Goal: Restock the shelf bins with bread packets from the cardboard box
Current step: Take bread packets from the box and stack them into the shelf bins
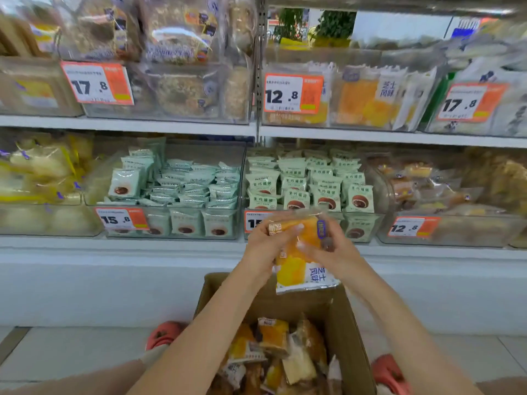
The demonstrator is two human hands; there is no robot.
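Left hand and right hand both pinch one yellow bread packet, fingers curled round it. It hangs above the open cardboard box, before the lower shelf bins.

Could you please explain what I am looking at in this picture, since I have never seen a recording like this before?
There is only one picture, taken by a camera worn on a person's head, looking forward and down. No machine is involved: the two bare arms are the person's own. The left hand and right hand together hold yellow bread packets in front of store shelves. Below them stands an open cardboard box on the floor, holding more packets. The clear shelf bins hold wrapped snacks behind orange price tags. A matching yellow packet sits in the upper bin.
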